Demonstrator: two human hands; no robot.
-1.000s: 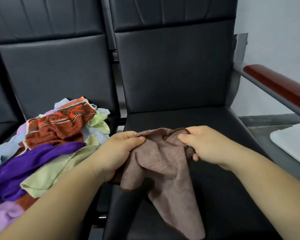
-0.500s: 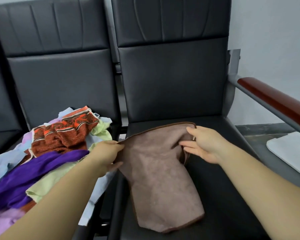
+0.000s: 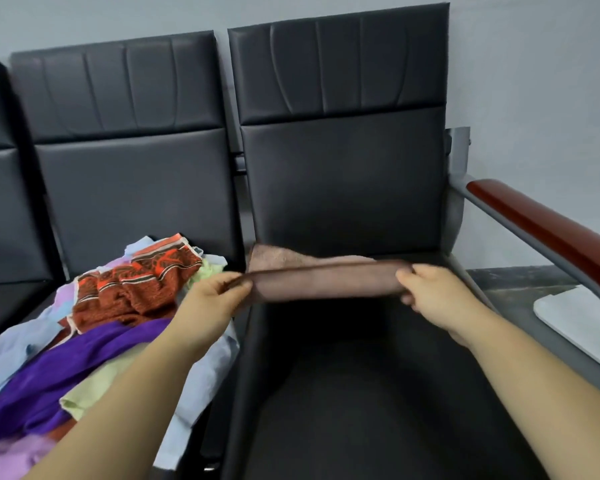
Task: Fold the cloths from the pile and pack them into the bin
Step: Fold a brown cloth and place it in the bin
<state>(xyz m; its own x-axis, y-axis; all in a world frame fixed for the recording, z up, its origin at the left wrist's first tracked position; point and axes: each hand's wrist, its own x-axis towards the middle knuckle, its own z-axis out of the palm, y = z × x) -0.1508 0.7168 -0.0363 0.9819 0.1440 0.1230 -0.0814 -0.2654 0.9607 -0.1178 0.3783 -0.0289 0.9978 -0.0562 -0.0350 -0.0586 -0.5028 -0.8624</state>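
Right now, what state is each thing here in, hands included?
brown cloth, stretched taut between both hands, above the right chair's seat.
left hand, pinches the cloth's left end.
right hand, grips the cloth's right end.
pile of cloths, unfolded, heaped on the middle chair.
orange patterned cloth, crumpled on top of the pile.

Right seat (image 3: pixel 378 393) bare ahead; cloth pile (image 3: pixel 94 341) left; armrest (image 3: pixel 551 237) right

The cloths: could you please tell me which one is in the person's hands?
The brown cloth, pinched at each end by the left hand and right hand above the seat; the rest lie heaped in the pile alongside.
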